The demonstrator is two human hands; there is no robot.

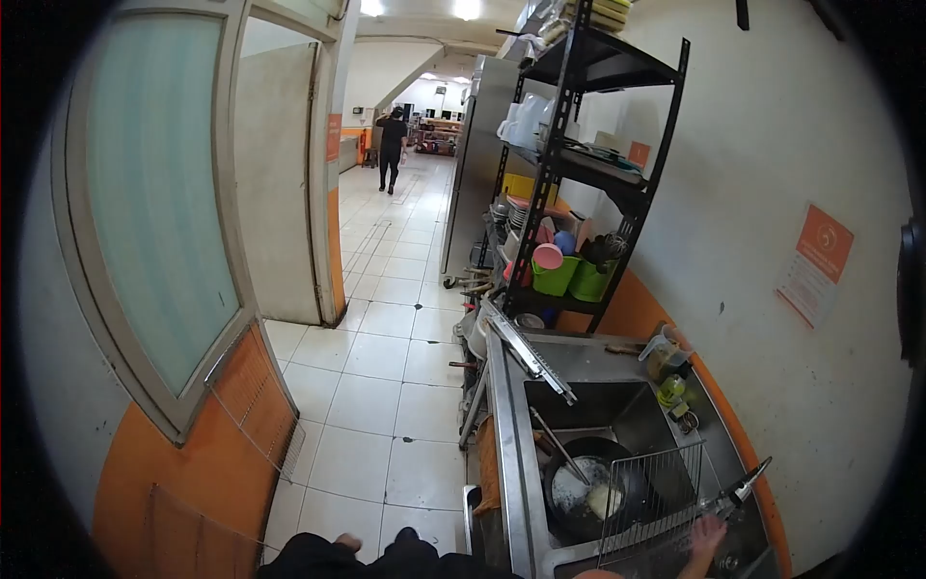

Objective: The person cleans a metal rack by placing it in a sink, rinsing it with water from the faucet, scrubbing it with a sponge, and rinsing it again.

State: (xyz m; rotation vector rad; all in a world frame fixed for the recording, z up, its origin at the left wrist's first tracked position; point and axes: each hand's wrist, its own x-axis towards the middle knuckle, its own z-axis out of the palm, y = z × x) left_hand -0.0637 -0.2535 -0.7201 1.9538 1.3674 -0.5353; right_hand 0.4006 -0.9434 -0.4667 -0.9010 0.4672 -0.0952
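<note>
My right hand (709, 537) is at the right side of the metal sink (617, 394), just below the tap (749, 482), with its fingers stretched out. Beside it, a wire rack (656, 487) leans in the sink. Behind the rack's wires sits a dark wok (569, 516) with foamy water and a pale, sponge-like lump (605, 501). A long-handled tool (559, 444) rests in the wok, its lower end hidden in the foam. Only a small part of my left hand (348, 542) shows, low beside my dark clothing; its fingers cannot be made out.
Metal rails (526, 349) lie across the sink's far left corner. Bottles (671, 389) line the right ledge. A black shelf (600, 150) holds kitchenware, with green bins (555, 278) low down. Wire racks (253, 415) lean against the left wall. A person (391, 150) is far along the tiled aisle.
</note>
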